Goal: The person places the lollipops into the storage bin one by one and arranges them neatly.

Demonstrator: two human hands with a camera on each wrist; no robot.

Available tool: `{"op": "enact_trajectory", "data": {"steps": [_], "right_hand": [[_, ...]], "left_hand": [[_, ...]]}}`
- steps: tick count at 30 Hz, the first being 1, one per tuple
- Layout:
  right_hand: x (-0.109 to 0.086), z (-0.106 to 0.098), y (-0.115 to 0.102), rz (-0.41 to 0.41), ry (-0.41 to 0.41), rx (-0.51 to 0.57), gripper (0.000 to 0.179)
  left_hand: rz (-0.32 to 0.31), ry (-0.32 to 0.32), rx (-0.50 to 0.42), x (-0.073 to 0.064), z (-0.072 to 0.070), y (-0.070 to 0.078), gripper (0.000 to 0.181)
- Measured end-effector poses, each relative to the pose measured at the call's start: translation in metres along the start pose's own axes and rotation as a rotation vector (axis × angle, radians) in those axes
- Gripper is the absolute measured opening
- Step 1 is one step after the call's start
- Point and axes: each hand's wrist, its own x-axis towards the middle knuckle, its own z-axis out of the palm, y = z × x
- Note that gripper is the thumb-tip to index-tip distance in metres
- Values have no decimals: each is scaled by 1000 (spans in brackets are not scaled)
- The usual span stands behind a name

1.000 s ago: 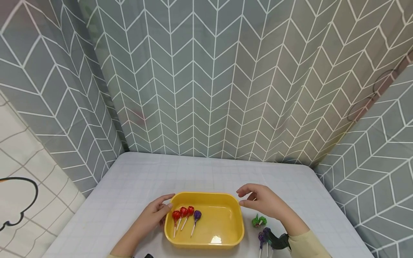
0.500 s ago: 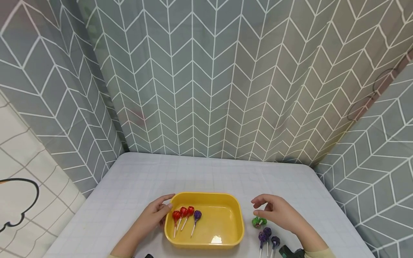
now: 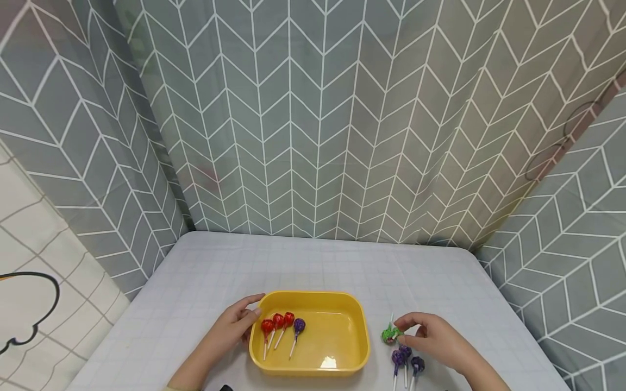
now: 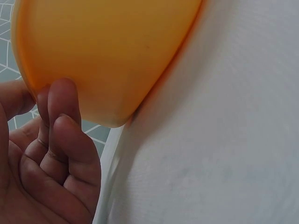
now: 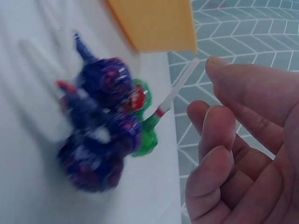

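Observation:
My left hand [image 3: 236, 321] grips the left rim of a yellow tray [image 3: 337, 342], with the thumb at the rim and fingers against the outer wall [image 4: 117, 51]. Inside the tray lie three red lollipops [image 3: 277, 321] and one purple lollipop [image 3: 299, 326], sticks toward me. Right of the tray, my right hand [image 3: 435, 338] is at the green lollipops [image 3: 389, 334], thumb and forefinger parted beside them. In the right wrist view a white stick [image 5: 182, 81] ends just short of the thumb tip. Three purple lollipops [image 3: 398, 358] lie just below that hand.
A white cloth with a faint grid covers the table [image 3: 313, 260]. Grey chevron-patterned curtains [image 3: 303, 136] hang behind it and along the sides. At the far left is a white grid-patterned cloth [image 3: 44, 260] with a dark outline drawing.
My right hand has moved from beside the tray's right rim, rightward and toward me, to the green lollipops. The left hand and tray have stayed in place.

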Motion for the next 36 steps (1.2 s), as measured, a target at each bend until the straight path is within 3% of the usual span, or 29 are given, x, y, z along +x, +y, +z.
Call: {"op": "enact_trajectory", "data": {"steps": [11, 17, 26, 36], "right_hand": [[-15, 8, 25, 141, 59, -12, 36], [-23, 10, 37, 186, 47, -14, 37], [-32, 11, 50, 109, -11, 7, 40], [-36, 19, 53, 145, -19, 24, 52]], "left_hand": [[-13, 4, -12, -1, -1, 3, 55], [-12, 0, -12, -1, 0, 4, 56], [-13, 3, 4, -2, -2, 4, 55], [-3, 2, -9, -3, 0, 3, 57]]}}
